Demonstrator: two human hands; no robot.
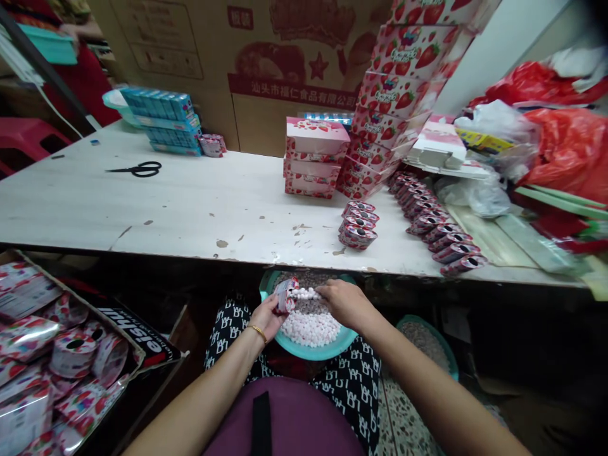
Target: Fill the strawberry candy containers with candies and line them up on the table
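Note:
My left hand (pixel 266 318) is closed around a small pink-and-white printed candy box (pixel 285 295), tilted over the bowl. My right hand (pixel 346 305) is closed on a narrow scoop (pixel 308 294), mostly hidden under a row of round white candies. The scoop's far end meets the box at its opening. Beneath both hands, a turquoise bowl (pixel 313 356) rests between my knees. It holds many small white candies (pixel 311 328), with a darker, shaded heap toward the back.
Several candy boxes stand in a short row (pixel 358 237) and a longer row (pixel 437 234) on the white table (pixel 213 215). Behind them rise stacked strawberry cartons (pixel 313 152). Black scissors (pixel 137 169) lie left. A carton of packs (pixel 71 354) is lower left; another bowl (pixel 449 354) is lower right.

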